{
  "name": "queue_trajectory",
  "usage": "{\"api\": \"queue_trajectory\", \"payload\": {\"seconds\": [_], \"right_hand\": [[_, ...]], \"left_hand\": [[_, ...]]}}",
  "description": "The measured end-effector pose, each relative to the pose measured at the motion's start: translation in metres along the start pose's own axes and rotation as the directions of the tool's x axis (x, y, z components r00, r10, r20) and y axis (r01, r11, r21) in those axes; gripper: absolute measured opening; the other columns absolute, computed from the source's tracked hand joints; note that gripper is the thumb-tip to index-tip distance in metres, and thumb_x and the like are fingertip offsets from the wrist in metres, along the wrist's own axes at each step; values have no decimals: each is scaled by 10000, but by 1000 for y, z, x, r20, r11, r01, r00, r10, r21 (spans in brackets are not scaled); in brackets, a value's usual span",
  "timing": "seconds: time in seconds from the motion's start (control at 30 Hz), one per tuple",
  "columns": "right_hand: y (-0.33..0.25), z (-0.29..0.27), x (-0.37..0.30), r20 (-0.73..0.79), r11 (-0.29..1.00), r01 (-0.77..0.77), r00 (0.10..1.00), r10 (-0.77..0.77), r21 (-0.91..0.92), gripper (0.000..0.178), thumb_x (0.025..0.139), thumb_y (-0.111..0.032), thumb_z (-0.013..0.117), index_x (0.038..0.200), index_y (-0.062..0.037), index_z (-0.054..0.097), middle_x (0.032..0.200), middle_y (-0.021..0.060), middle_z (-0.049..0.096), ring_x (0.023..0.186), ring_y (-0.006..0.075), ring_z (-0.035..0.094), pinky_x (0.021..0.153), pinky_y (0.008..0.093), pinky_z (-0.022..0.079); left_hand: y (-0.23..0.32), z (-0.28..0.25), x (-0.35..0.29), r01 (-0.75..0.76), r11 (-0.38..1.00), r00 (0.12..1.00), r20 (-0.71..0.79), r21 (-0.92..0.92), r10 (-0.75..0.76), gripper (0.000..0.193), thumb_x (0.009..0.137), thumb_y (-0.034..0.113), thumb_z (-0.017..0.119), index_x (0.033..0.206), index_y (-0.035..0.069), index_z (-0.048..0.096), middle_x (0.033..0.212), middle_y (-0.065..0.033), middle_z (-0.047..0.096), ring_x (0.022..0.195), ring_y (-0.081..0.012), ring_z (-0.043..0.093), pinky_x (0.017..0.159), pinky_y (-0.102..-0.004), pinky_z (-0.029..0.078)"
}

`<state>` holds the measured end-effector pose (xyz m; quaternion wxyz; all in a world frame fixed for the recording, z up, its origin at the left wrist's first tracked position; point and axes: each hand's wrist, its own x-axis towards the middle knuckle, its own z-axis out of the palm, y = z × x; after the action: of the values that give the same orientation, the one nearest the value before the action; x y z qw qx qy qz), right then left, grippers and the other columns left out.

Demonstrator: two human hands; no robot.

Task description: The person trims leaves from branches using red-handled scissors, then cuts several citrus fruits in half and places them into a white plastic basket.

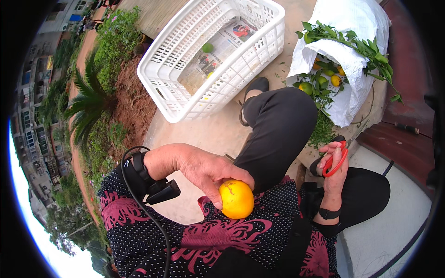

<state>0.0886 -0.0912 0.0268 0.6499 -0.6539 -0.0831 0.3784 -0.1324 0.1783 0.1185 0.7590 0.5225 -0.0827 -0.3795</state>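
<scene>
Between the thumb and fingers of my left hand [202,167] is a round orange fruit [238,200], probably an orange, held over my lap. Brownish marks run across its upper skin. My right hand [334,180], off to the right by my knee, is closed on scissors with red handles [344,155]; their blades are mostly hidden. Beyond my knee, a white woven sack [345,53] lies with its mouth open. Inside show orange fruits [335,81] and green ones [305,88] among leafy stems [357,44], some of which hang over the sack.
A white plastic crate [194,109] stands ahead, lined with newspaper [228,42]; a green fruit [207,47] lies in it, with a bit of yellow near its close side. Planted soil [132,99] borders the left. A dark red door [408,92] is at right.
</scene>
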Motion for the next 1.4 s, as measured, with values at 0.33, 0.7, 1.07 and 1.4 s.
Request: {"api": "queue_trajectory", "payload": {"seconds": [0.33,0.7,1.07,1.4], "right_hand": [[1,-4,-3,6,999,25,1000,-25,-22,322,1051,-307,457,1142,-13,548,962,120,622,626,77,539,600,219,475],[3,-2,-1,35,1000,-3,999,3,-8,242,1049,-249,476,1106,-22,537,937,90,618,594,71,523,578,205,454],[1,0,18,24,999,-29,999,29,-15,179,1042,-191,481,1135,-41,511,952,102,619,603,71,522,585,207,446],[6,-2,54,-79,990,-143,986,144,17,285,997,-206,557,1190,-7,492,984,115,634,629,68,519,601,206,447]], "left_hand": [[14,-67,-30,252,869,678,-718,426,156,726,828,364,797,1367,22,451,1145,-111,618,1000,-218,619,825,-327,537],[-46,-232,-44,295,955,-552,-808,42,206,621,809,392,772,1191,-30,523,989,-163,660,884,-265,654,777,-378,525],[-116,-312,-103,928,372,-86,-983,-19,163,475,773,322,759,1054,-2,556,1026,-217,671,986,-367,656,848,-437,509],[-180,-395,-75,944,295,170,-985,151,-39,530,778,384,741,1100,18,533,1055,-233,666,1012,-391,641,853,-458,509]]}}
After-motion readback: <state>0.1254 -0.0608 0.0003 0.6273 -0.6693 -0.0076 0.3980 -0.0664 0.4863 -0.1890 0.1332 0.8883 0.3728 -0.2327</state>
